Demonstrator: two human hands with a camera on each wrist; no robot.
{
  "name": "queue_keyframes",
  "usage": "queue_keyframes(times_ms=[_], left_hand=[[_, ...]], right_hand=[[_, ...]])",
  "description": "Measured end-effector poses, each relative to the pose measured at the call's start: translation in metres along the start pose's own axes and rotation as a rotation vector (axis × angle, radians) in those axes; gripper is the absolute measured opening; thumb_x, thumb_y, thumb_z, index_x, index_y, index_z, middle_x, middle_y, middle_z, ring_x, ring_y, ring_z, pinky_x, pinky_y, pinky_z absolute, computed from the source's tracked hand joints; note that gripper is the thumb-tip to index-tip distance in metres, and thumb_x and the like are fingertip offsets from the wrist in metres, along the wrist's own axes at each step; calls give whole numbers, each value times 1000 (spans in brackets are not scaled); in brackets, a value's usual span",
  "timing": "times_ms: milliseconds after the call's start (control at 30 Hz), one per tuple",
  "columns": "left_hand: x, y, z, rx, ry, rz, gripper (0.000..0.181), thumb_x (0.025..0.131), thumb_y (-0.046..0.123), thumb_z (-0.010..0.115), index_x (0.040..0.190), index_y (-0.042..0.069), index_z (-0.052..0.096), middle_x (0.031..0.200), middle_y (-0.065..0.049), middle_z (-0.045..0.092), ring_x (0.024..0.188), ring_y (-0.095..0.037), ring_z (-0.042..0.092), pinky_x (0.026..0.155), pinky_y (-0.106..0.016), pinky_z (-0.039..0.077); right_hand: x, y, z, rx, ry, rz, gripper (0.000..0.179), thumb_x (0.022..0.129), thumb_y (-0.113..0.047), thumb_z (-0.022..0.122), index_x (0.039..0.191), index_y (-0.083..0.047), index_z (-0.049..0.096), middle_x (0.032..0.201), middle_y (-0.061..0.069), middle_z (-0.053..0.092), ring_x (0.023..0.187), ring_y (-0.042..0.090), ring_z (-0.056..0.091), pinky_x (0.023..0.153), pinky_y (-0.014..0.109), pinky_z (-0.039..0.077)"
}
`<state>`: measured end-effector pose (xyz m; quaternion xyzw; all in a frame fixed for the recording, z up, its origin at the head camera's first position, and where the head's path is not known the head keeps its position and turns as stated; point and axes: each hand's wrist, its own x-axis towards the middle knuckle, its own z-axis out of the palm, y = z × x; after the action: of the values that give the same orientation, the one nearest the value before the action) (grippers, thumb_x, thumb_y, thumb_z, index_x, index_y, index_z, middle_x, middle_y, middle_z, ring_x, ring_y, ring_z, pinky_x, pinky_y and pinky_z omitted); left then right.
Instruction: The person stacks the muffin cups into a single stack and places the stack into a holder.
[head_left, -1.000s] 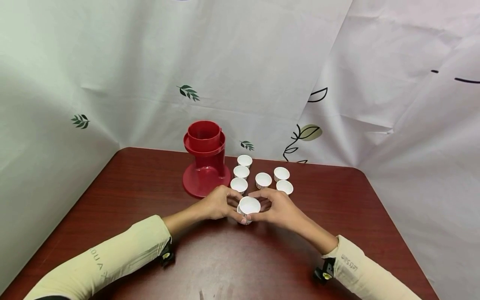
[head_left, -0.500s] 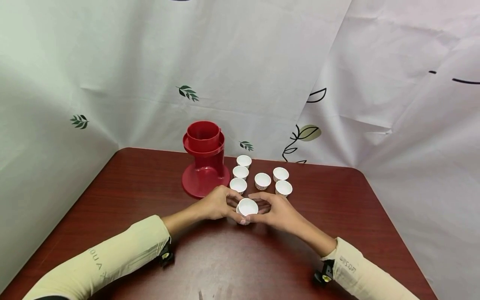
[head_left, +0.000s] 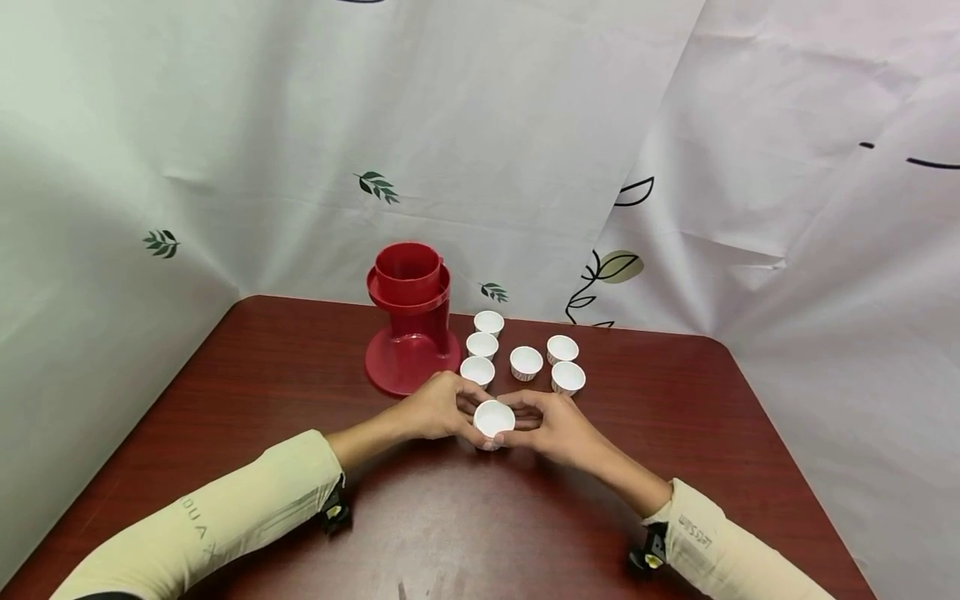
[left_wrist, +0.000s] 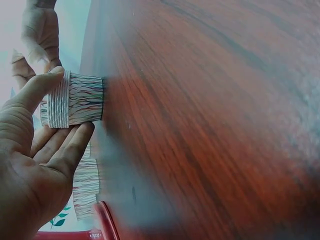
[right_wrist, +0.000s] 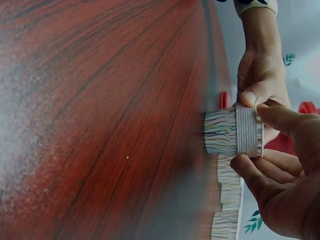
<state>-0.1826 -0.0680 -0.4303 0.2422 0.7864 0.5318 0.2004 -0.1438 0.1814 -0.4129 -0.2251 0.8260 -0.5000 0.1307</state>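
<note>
A stack of nested paper baking cups [head_left: 494, 418] stands upright on the table, white inside, with squiggly coloured lines on the outside. Several rolled rims lie close together in the left wrist view, where the lowest cup's wall [left_wrist: 86, 97] shows. My left hand [head_left: 438, 407] grips the stack from the left, thumb at the rims and fingers behind. From the right my right hand [head_left: 561, 425] holds the same stack, its thumb beside the left thumb. In the right wrist view the stack [right_wrist: 227, 131] sits between both hands.
Behind my hands several single baking cups [head_left: 527, 362] stand in two loose groups. A red plastic stand [head_left: 408, 358] with a round cup-shaped top is at the back left. A white printed cloth [head_left: 480, 150] hangs behind the table [head_left: 480, 525].
The top cup has sunk down and slightly left into the cups below, so the lower rim no longer shows beside it. Both hands stay around the stack, the right shifting slightly with it.
</note>
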Motion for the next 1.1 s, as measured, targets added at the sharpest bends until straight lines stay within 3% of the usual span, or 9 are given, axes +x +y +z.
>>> queue_keyframes(times_ms=[400,833,1100], left_hand=[[-2,-1,1,-30,-13,-14,52,73,5,104,122,2,84,108,-5,88,96,-11,83,89,-25,68],[-3,-6,-2,-9,-22,47,58,80,12,103,133,2,82,117,-7,88,101,-14,85,88,-22,66],[-1,-4,-3,28,-32,51,50,79,14,104,125,7,86,110,-3,89,100,-13,85,86,-20,66]], right_hand=[[0,0,1,-128,20,20,51,91,-24,97,138,-11,81,129,6,85,118,19,83,95,22,67],[1,1,1,-85,16,53,52,91,-19,96,138,-3,80,131,13,84,120,24,83,96,28,68],[1,1,1,-29,13,56,50,92,-15,95,138,-1,79,132,15,83,121,28,82,97,29,68]])
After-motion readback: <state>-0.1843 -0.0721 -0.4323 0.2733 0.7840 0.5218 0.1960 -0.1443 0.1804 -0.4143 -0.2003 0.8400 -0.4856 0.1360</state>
